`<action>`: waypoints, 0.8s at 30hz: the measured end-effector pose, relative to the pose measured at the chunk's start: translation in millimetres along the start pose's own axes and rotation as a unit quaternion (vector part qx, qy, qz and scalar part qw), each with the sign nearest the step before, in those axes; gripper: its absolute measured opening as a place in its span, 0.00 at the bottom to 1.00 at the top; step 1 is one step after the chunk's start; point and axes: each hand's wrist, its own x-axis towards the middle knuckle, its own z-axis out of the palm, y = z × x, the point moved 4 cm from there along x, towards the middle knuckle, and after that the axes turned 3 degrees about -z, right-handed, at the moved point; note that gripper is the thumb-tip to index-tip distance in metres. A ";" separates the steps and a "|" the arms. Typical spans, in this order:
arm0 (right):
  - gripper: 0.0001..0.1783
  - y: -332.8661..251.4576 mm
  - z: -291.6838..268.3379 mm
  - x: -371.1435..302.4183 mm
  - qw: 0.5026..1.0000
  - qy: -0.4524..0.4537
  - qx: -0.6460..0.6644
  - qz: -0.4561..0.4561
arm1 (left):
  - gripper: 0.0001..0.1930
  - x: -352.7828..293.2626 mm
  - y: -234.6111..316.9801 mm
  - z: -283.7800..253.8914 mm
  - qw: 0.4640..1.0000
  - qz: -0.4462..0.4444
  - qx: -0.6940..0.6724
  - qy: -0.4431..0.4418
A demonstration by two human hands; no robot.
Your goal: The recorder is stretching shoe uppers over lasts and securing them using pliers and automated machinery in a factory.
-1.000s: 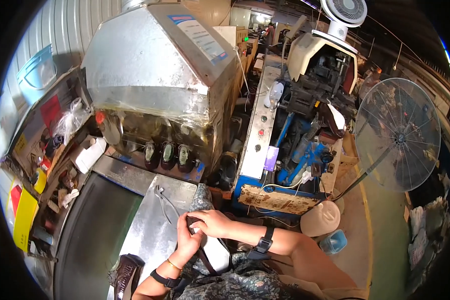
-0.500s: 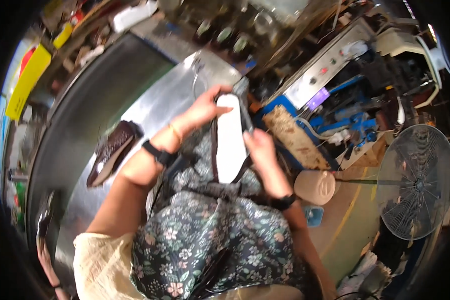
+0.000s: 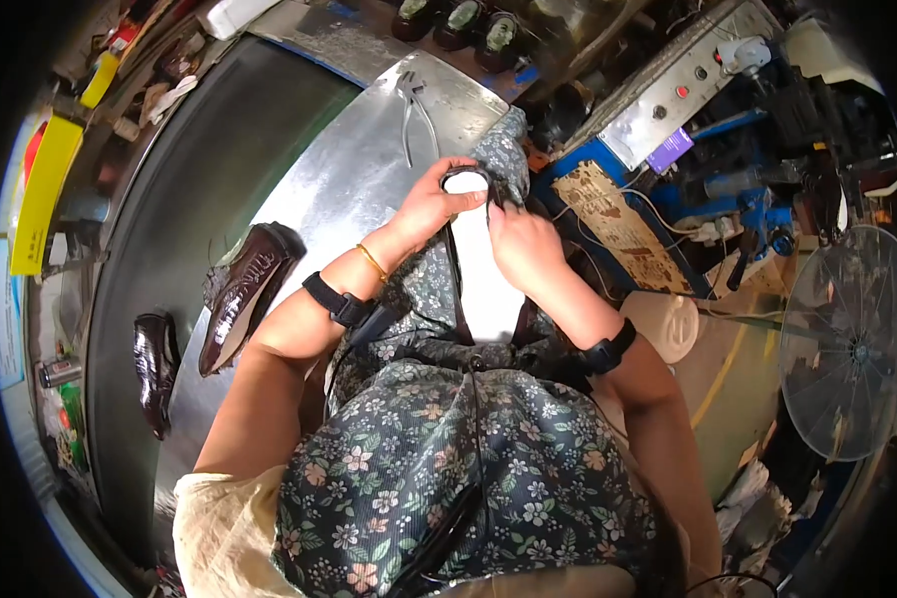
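Observation:
A shoe with a long white sole face (image 3: 485,284) and a dark upper edge around it lies lengthwise over my lap, sole face up. My left hand (image 3: 437,204) grips its far end, thumb pressed on the white face. At the right side of that end, my right hand (image 3: 523,247) has its fingers closed on the dark edge; the fingertips are partly hidden. A brown shiny shoe (image 3: 247,299) rests on the metal table (image 3: 314,189) left of my arm. Farther left, another dark shoe (image 3: 154,369) lies on the black belt. Pliers (image 3: 414,115) lie on the table's far part.
The black conveyor belt (image 3: 219,130) curves along the left. Several dark shoes (image 3: 455,22) stand at the far edge. On the right are a blue-framed machine (image 3: 623,224) with a control panel (image 3: 683,90), a pale round container (image 3: 665,324) and a standing fan (image 3: 857,349).
My right hand has moved farther out, from the shoe's side to its far end. At the left, another person's hand has gone from view, and the dark shoe by it now lies on the belt.

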 end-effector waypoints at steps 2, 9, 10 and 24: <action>0.22 -7.5 -13.1 7.6 0.978 0.055 -0.199 -0.021 | 0.26 8.8 -1.4 5.6 0.999 0.006 0.033 -0.010; 0.29 14.7 -17.5 -43.0 0.895 -0.078 0.434 0.071 | 0.30 26.3 16.1 8.5 0.972 -0.034 0.147 -0.179; 0.29 18.1 -16.9 -55.0 0.885 -0.049 0.461 0.052 | 0.30 23.7 15.5 6.7 0.980 -0.044 0.136 -0.140; 0.26 -8.0 14.7 -11.3 0.920 -0.049 0.374 0.109 | 0.26 -22.8 49.3 1.1 0.767 -0.092 0.632 0.058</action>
